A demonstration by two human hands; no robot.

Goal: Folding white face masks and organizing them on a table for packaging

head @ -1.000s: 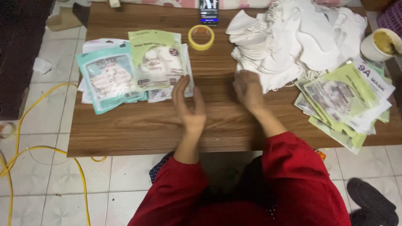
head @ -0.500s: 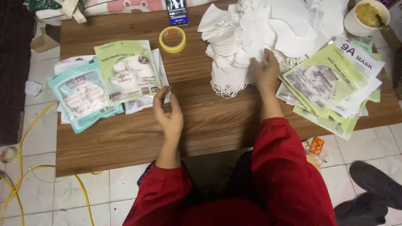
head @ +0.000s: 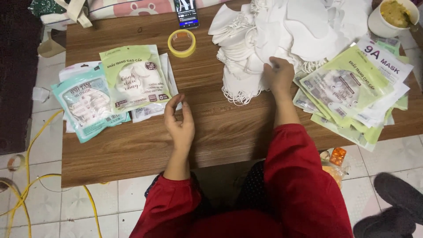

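While right hand [head: 279,76] pinched a mask from the heaped white fabric face masks [head: 282,33], left hand [head: 179,123] hovered empty, fingers loosely spread, beside green printed plastic pouches [head: 134,78] on brown wooden tabletop [head: 220,132].

Bare wood is showing across the near half of the table [head: 132,154], and the left hand [head: 179,125] is hovering over it with open room on every side. Filled mask packets [head: 119,90] are crowding the left edge, lying just beside that hand. A clear lane is running up the middle, with only a tape roll [head: 181,43] and a phone [head: 187,13] sitting at its far end. The heap of white masks [head: 286,39] is blocking the far right, where the right hand [head: 279,77] is pressing in. Empty pouches [head: 357,88] are fanning over the right edge, and a bowl [head: 392,20] is guarding the corner.
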